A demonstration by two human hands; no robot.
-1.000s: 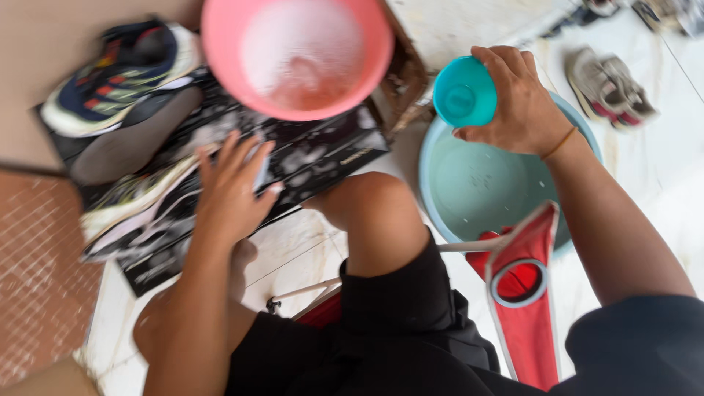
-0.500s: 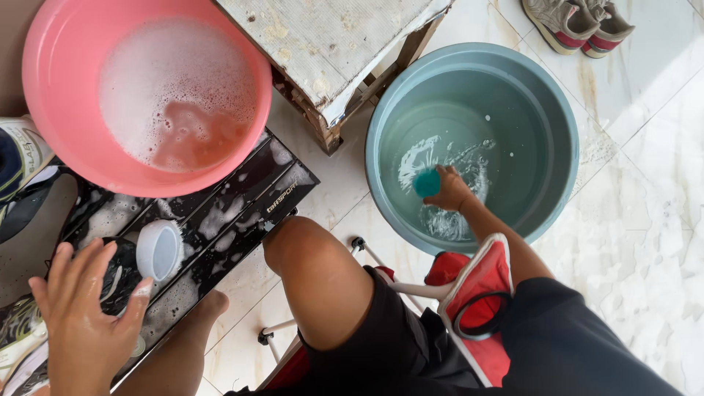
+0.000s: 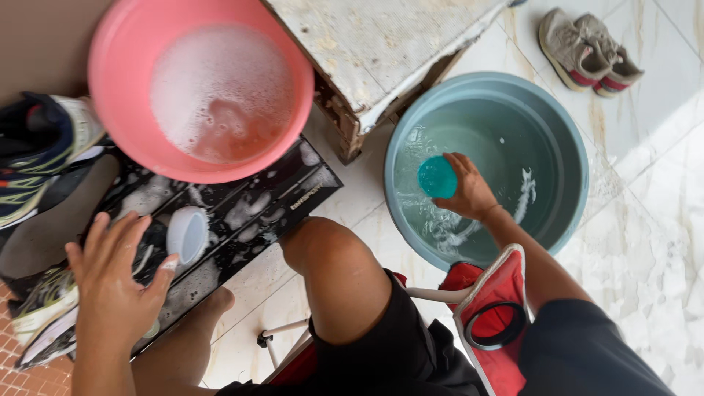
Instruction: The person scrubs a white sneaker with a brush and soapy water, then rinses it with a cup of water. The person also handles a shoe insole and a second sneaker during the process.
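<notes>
- Right hand [image 3: 469,192] gripped a teal cup [image 3: 437,177] down in the grey basin [image 3: 568,136], at the water.
- Left hand [image 3: 114,282], fingers spread wide, lay flat on a soapy black mat [image 3: 253,209] w/ a white cup [image 3: 185,235] beside it.
- Best kept level coming up, lest it spill.

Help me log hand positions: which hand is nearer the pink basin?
Left. The left hand rests on the soapy black board just below the pink basin; the right hand is in the grey-blue basin.
</notes>
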